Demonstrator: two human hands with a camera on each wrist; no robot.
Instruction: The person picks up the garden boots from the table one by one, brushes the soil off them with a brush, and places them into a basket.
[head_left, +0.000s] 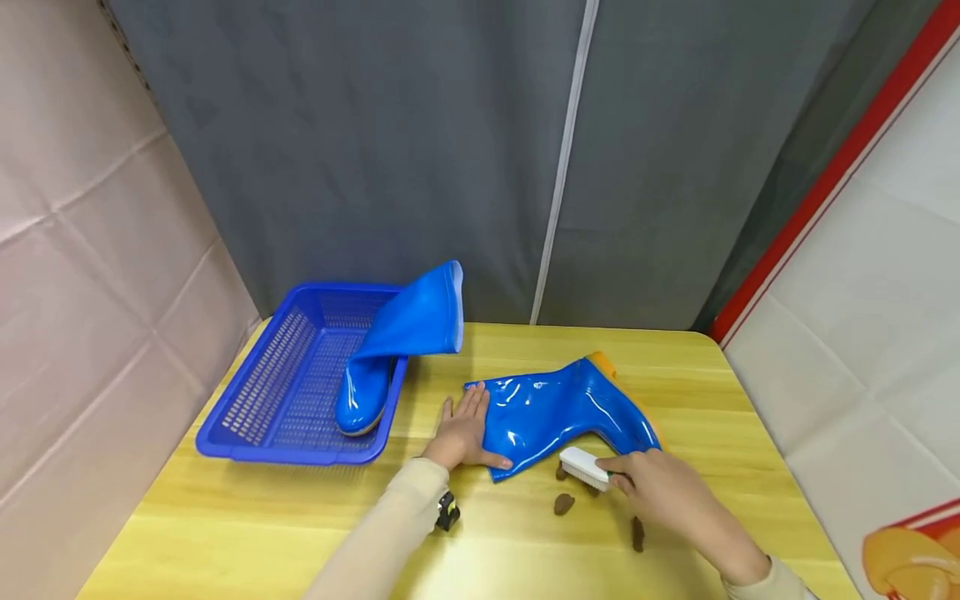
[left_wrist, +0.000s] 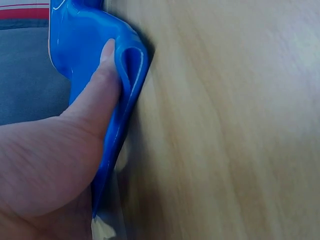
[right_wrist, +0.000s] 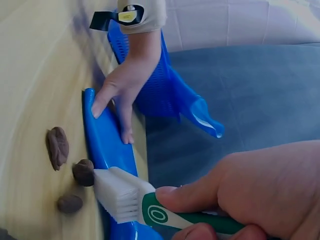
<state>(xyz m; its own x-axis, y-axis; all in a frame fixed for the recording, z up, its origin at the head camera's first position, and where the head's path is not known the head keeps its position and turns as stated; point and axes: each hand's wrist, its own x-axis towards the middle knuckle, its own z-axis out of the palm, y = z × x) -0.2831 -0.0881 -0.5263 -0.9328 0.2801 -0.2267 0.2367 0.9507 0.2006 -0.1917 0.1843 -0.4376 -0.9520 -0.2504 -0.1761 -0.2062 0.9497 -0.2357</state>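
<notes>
A glossy blue rubber boot (head_left: 543, 412) with an orange sole lies on its side on the table. My left hand (head_left: 461, 437) presses flat on the shaft near its opening, fingers spread; in the left wrist view the thumb (left_wrist: 95, 95) lies along the flattened rim. My right hand (head_left: 667, 492) grips the green-and-white handle of a scrub brush (right_wrist: 120, 195) with white bristles. The brush head overlaps the boot in the right wrist view, close to the brown lumps (right_wrist: 58, 148) lying on the table beside it.
At the left stands a blue plastic basket (head_left: 300, 457). A second blue boot (head_left: 420, 317) leans in it, shaft hanging over the right rim. A grey curtain (head_left: 375, 150) closes off the table's back, with pale sheets (head_left: 862, 317) at the sides.
</notes>
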